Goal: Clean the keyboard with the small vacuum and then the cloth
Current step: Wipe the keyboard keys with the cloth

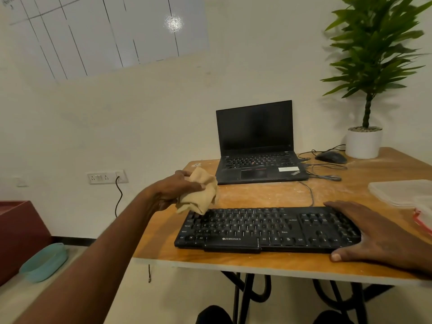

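A: Left side?
B: Left hand (173, 190), fingers curled round a crumpled tan cloth (199, 195), soft and bunched, its lower fold at the keyboard's far-left corner.
A: Keyboard?
B: Black plastic keyboard (261, 230), long and flat, lying near the front edge of the wooden table (233, 260); bare dusty wood behind it up to the laptop (257, 146).
A: Right?
B: Right hand (374, 235), fingers straight and spread, pressing the keyboard's right end, thumb on the table.

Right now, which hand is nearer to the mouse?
The right hand. It rests flat on the keyboard's right end, in front of the mouse. The left hand holds the cloth above the keyboard's far-left corner, farther away.
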`<act>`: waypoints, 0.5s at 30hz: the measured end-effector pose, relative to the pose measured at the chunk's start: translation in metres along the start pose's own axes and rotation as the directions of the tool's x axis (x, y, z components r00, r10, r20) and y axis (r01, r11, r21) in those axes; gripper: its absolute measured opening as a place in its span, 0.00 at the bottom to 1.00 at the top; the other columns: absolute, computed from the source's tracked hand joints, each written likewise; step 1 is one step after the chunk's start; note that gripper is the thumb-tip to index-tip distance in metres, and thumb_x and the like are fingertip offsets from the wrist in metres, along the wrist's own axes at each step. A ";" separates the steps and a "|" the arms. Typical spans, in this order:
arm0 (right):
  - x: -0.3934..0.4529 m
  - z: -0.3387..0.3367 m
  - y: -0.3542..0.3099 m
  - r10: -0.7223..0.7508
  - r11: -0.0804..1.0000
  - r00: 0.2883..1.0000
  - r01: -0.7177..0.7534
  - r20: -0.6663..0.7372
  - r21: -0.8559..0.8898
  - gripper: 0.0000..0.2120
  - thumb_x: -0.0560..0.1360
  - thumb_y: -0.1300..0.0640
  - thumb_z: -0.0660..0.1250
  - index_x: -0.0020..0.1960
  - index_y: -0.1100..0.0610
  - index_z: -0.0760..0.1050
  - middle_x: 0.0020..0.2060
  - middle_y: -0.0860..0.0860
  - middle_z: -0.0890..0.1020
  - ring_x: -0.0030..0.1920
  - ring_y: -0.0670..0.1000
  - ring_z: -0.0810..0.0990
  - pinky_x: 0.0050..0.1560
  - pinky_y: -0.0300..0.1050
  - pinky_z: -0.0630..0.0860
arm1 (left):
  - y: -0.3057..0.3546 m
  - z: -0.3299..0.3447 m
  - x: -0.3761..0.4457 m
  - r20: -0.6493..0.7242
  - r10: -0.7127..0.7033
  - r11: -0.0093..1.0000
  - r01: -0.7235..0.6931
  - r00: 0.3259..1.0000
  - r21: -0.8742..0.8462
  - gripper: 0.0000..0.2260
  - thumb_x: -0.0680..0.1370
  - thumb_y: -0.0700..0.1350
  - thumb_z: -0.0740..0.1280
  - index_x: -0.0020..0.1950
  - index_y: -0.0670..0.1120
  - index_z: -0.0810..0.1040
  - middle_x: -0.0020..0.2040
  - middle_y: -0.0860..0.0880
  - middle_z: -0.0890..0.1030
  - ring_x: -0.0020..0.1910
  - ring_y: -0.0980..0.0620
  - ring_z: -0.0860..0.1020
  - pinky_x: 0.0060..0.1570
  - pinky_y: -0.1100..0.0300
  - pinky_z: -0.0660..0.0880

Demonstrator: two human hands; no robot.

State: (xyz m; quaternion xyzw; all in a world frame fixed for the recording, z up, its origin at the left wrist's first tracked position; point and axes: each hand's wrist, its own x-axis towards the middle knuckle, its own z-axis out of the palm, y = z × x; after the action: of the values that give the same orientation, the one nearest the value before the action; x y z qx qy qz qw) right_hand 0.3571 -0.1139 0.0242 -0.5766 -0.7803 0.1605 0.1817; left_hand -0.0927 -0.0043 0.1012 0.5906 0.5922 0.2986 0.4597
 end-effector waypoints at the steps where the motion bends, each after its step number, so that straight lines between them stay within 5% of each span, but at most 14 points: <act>1: 0.000 0.000 0.000 -0.002 1.000 1.000 0.002 0.001 0.001 0.56 0.52 0.18 0.71 0.74 0.30 0.50 0.66 0.33 0.63 0.63 0.38 0.67 0.60 0.37 0.69 | 0.001 0.000 0.000 -0.027 -0.007 1.000 0.006 1.000 -0.030 0.27 0.76 0.45 0.78 0.69 0.45 0.68 0.62 0.38 0.80 0.52 0.44 0.84 0.39 0.58 0.83; 7: 0.000 0.000 0.002 -0.013 1.000 1.000 0.013 -0.001 0.000 0.54 0.53 0.18 0.71 0.72 0.27 0.49 0.66 0.33 0.64 0.63 0.38 0.68 0.63 0.41 0.71 | 0.002 0.000 0.001 -0.136 0.077 0.993 -0.064 0.988 0.097 0.11 0.84 0.46 0.68 0.54 0.39 0.81 0.41 0.45 0.83 0.36 0.53 0.80 0.32 0.61 0.74; 12: -0.001 -0.001 -0.001 -0.009 1.000 1.000 0.009 0.002 -0.004 0.52 0.53 0.18 0.70 0.70 0.25 0.48 0.66 0.32 0.62 0.63 0.38 0.67 0.64 0.42 0.71 | 0.002 -0.001 0.002 -0.243 0.044 0.993 -0.015 0.969 0.120 0.05 0.81 0.44 0.69 0.48 0.44 0.76 0.36 0.47 0.77 0.32 0.51 0.72 0.29 0.58 0.66; 15: -0.001 0.000 0.000 -0.013 1.000 1.000 0.013 -0.002 -0.003 0.54 0.53 0.18 0.70 0.73 0.27 0.49 0.67 0.33 0.63 0.64 0.38 0.67 0.63 0.41 0.72 | 0.002 0.002 0.000 -0.235 0.052 0.998 -0.045 0.971 0.032 0.11 0.81 0.40 0.70 0.45 0.49 0.70 0.39 0.47 0.76 0.32 0.52 0.71 0.24 0.61 0.65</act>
State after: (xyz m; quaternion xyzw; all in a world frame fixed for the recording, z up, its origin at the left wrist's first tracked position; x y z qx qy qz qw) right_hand 0.3574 -0.1148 0.0246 -0.5721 -0.7840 0.1575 0.1826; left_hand -0.0895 -0.0043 0.1024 0.5713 0.6318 0.3698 0.3711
